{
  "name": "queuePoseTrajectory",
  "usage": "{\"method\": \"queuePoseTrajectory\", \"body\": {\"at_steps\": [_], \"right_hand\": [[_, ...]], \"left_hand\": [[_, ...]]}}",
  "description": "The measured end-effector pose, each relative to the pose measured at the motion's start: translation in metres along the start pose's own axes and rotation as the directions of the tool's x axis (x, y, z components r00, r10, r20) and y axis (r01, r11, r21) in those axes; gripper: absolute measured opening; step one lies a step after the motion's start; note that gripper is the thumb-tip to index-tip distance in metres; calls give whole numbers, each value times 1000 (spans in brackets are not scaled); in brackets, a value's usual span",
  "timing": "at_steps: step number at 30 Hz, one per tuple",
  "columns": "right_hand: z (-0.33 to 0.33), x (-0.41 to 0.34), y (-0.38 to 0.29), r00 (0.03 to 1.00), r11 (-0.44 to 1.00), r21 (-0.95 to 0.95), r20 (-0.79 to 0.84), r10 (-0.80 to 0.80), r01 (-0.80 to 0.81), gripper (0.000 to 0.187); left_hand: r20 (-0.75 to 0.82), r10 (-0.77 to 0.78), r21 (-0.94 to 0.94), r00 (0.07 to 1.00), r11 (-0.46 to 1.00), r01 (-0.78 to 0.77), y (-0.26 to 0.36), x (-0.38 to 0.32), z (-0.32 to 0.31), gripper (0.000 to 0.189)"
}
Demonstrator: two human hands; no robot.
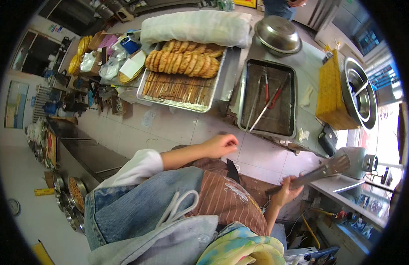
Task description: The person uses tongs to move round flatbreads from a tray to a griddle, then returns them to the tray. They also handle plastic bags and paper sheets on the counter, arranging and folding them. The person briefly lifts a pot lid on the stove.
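My left hand [221, 145] hangs above the tiled floor in front of the apron, slightly blurred. Its fingers are curled in and nothing shows in them. Low on the right, my right hand [286, 191] grips the handle of a slotted turner [324, 170], whose blade points toward the window side. Ahead of my left hand is a metal tray [174, 105] with a slatted bamboo mat [178, 86]. Rows of browned flatbreads [183, 63] stand on edge on it. A dark rectangular pan [270, 124] to the right holds red-handled tongs [268, 96].
A white cloth bundle [196, 28] lies behind the breads. An upturned steel bowl [278, 34], a yellow crate [333, 92] and nested metal bowls [350, 76] stand on the right table. A grey gas cylinder [352, 159] is near the window. Someone in jeans [280, 10] stands beyond.
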State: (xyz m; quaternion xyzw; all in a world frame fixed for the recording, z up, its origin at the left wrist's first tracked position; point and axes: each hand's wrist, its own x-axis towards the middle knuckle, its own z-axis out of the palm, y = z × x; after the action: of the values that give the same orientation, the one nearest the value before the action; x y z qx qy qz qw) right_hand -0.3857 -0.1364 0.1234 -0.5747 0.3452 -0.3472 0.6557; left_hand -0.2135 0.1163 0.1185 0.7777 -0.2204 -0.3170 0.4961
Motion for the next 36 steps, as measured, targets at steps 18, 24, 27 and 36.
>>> {"method": "queuePoseTrajectory", "body": {"at_steps": [18, 24, 27, 36], "right_hand": [[426, 10, 29, 620, 711, -650, 448, 644, -269, 23], [483, 86, -2, 310, 574, -691, 716, 626, 439, 30], [517, 115, -6, 463, 362, -923, 266, 846, -132, 43], [467, 79, 31, 484, 615, -782, 503, 716, -98, 22]], "left_hand": [[-414, -344, -364, 843, 911, 193, -201, -194, -347, 24], [-339, -315, -383, 887, 907, 176, -212, -178, -378, 22], [-291, -362, -493, 886, 850, 185, -205, -169, -356, 22], [-350, -478, -598, 806, 776, 201, -190, -172, -364, 21]]}}
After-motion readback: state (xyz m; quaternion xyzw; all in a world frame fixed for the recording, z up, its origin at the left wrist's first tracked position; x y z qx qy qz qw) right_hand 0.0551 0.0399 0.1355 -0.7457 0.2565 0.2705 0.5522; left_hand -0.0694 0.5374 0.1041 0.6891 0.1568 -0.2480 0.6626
